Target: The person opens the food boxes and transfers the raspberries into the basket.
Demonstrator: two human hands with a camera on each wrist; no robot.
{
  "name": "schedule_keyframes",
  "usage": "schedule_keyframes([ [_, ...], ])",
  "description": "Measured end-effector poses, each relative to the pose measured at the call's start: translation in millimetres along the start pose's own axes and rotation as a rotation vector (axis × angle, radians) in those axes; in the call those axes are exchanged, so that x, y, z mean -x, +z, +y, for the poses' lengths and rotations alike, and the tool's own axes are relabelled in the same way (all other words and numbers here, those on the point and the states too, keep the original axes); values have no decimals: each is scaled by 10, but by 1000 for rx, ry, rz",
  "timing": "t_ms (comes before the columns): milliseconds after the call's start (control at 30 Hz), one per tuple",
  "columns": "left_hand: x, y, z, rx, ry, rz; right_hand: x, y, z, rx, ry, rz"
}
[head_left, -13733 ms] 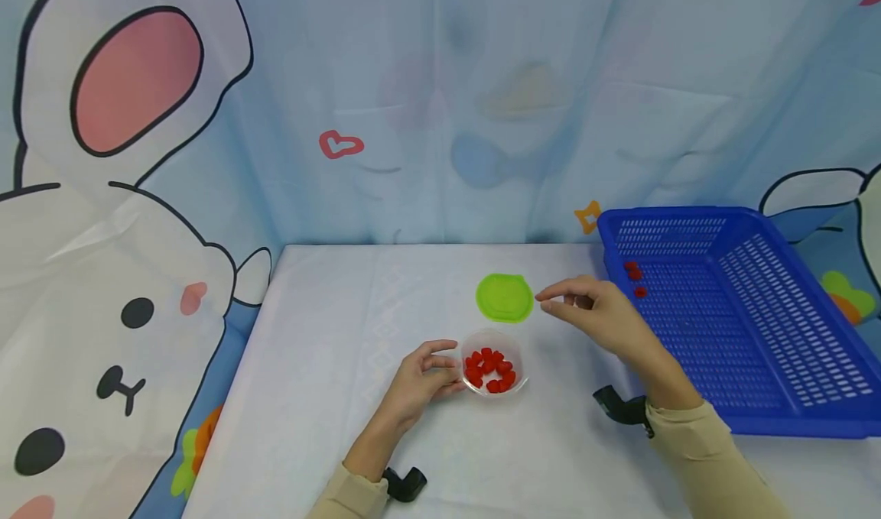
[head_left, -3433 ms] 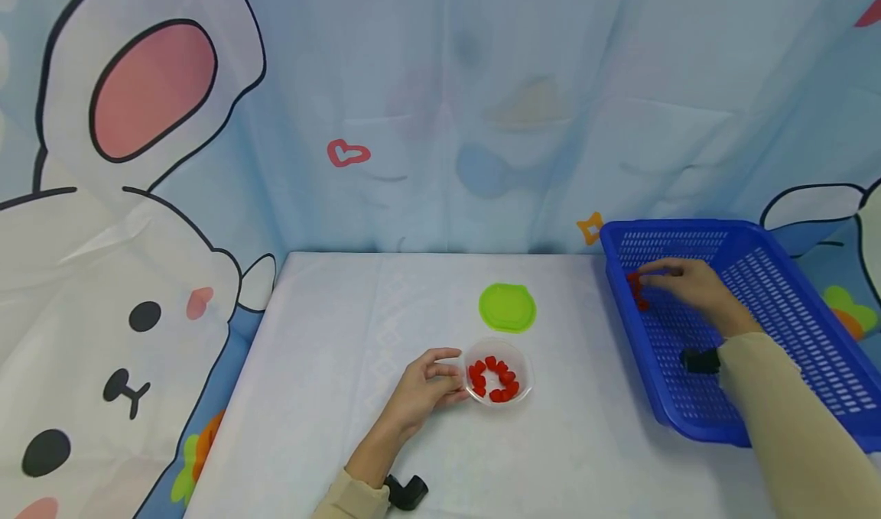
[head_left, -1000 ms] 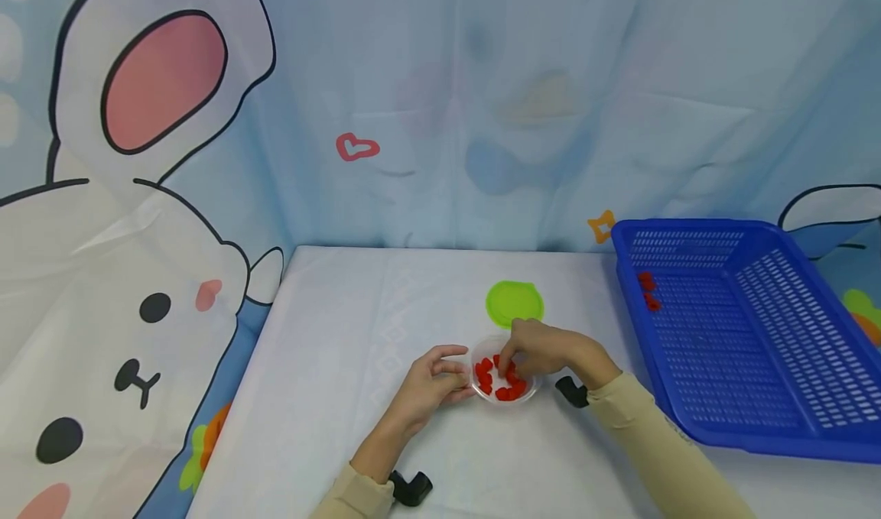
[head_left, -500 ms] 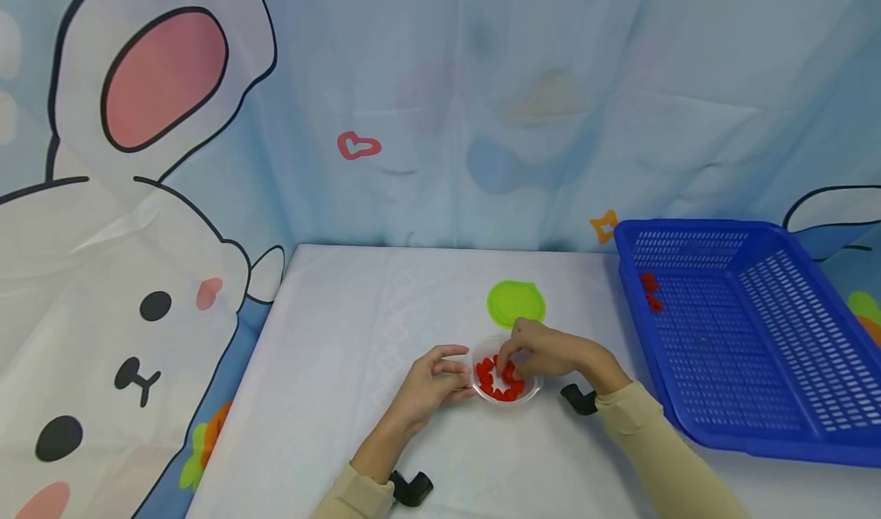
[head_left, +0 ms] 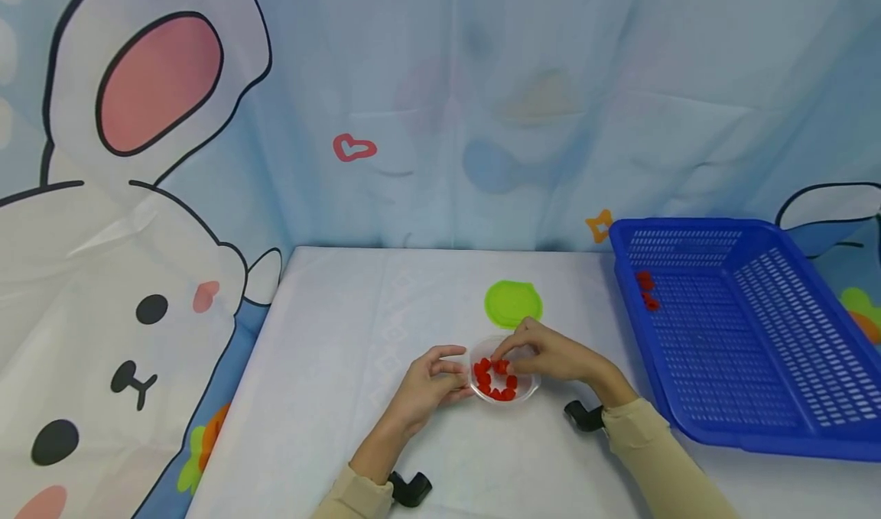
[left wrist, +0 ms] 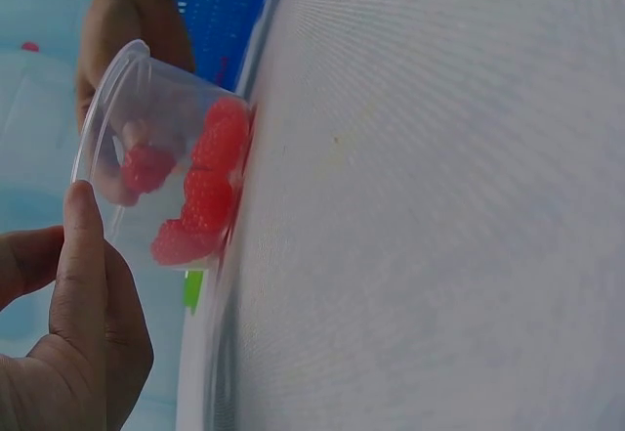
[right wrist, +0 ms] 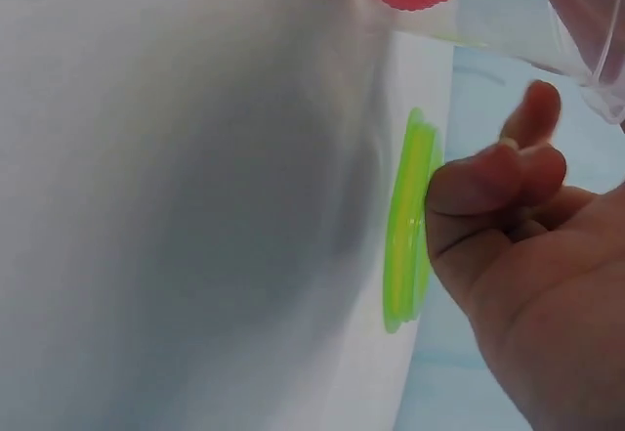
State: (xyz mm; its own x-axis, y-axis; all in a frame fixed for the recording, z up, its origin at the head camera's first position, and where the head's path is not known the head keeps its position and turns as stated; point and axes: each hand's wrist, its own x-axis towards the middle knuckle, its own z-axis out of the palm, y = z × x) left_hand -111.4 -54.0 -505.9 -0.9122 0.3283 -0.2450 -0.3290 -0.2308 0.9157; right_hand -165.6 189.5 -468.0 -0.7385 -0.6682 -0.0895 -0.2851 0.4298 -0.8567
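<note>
A clear plastic tub [head_left: 488,346] stands on the white table with several red raspberries [left wrist: 210,196] in its bottom. My left hand [head_left: 430,385] holds the tub at its left side, fingers against wall and rim. My right hand [head_left: 551,353] reaches into the tub from the right. Between its thumb and fingers it pinches one raspberry [left wrist: 147,167], raised above the others and seen through the clear wall in the left wrist view. The right wrist view hides that berry; it shows the curled fingers beside the tub. A green lid [head_left: 513,304] lies just behind the tub.
A blue plastic basket [head_left: 739,439] stands at the right of the table, with a few red raspberries [head_left: 648,291] near its left wall. A printed cloth [head_left: 440,106] hangs behind the table. A black wrist camera [head_left: 583,416] sticks out beside the right forearm.
The right hand has come from the basket to the tub. Over the last half second it has risen slightly, with a raspberry pinched in its fingers. The left hand has stayed at the tub.
</note>
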Motion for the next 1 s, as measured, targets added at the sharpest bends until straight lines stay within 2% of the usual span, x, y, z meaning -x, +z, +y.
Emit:
schedule_keyframes([
  [200, 11, 3, 7, 0, -3, -1, 53, 14, 221, -35, 10, 138],
  [400, 14, 7, 9, -8, 2, -3, 123, -6, 216, -65, -1, 237],
  [767, 25, 11, 18, -6, -6, 2, 375, -157, -481, -45, 48, 369],
  [1000, 32, 16, 21, 0, 2, -5, 600, -374, -700, 15, 43, 446],
])
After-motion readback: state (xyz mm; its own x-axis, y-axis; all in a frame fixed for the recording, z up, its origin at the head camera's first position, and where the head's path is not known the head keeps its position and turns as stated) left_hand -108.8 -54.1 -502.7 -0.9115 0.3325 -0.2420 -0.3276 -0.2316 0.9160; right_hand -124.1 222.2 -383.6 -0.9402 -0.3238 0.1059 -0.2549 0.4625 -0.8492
